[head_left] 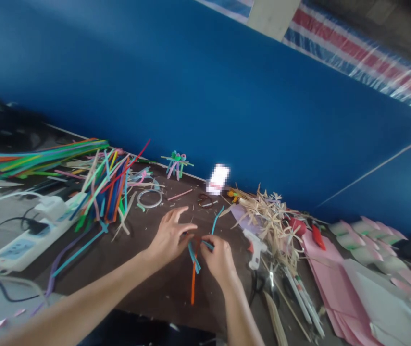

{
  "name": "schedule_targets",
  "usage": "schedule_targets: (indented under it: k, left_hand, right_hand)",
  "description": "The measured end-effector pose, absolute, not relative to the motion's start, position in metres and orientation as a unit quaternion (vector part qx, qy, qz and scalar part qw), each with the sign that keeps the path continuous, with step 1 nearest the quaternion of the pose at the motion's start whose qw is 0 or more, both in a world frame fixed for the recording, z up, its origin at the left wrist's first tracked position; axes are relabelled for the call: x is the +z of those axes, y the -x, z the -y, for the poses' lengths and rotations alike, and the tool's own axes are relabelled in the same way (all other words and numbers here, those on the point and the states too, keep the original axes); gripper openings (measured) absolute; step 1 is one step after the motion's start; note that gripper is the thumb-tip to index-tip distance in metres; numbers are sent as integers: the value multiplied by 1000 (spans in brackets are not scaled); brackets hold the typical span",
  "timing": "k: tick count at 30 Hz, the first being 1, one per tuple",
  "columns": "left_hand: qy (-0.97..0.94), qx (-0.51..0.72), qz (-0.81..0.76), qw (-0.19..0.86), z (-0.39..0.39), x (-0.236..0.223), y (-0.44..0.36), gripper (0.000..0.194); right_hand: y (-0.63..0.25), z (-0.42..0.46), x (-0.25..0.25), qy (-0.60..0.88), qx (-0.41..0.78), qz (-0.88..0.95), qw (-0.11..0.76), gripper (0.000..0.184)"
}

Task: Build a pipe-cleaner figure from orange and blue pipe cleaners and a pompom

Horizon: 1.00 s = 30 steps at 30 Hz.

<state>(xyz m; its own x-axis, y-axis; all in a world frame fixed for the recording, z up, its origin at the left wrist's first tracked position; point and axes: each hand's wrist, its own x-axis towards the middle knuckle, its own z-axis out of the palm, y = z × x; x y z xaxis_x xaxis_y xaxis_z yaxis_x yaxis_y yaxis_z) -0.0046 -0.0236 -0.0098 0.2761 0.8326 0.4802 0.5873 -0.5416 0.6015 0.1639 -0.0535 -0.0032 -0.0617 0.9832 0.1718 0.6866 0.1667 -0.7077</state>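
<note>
Between my hands, low over the dark tabletop, are a few bent pipe cleaners: blue pipe cleaner pieces (pixel 194 259) and an orange pipe cleaner (pixel 193 283) hanging toward me. My left hand (pixel 171 235) pinches at their upper left with thumb and index finger, its other fingers stretched out. The exact grip point is partly hidden. My right hand (pixel 219 254) is closed, thumb against fingertips, on a blue end at the right side. Another blue length (pixel 217 220) sticks up beyond my right fingers.
Bundles of coloured pipe cleaners (pixel 113 192) and a white power strip (pixel 35 235) lie left. A tape ring (pixel 149 198) and a small pipe-cleaner figure (pixel 178 163) sit behind. Rightward are a glue gun (pixel 256 247), scissors (pixel 271 278), straw-coloured strips (pixel 268 211) and pink sheets (pixel 326 278).
</note>
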Motion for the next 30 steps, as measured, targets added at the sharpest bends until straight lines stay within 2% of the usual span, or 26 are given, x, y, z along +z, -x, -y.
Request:
schedule_targets:
  k: [6, 12, 17, 22, 26, 30]
  left_hand:
    - [-728, 353, -468, 355, 21, -20, 4, 18]
    - [-740, 293, -425, 431, 12, -18, 5, 16]
    - [-747, 248, -417, 454, 12, -14, 4, 20]
    - [-686, 288, -442, 501, 12, -16, 4, 20]
    - [-642, 317, -469, 517, 12, -19, 3, 22]
    - [-650, 318, -485, 491, 13, -19, 1, 23]
  right_hand:
    - [-164, 54, -3, 573, 265, 709, 314, 16]
    - [-165, 55, -5, 560, 279, 716, 309, 15]
    - [-168, 52, -15, 579, 315, 655, 369, 10]
    - [-169, 53, -28, 581, 477, 473, 458, 27]
    - [-161, 62, -35, 562, 533, 471, 423, 20]
    - [-154, 68, -36, 557, 456, 573, 391, 12]
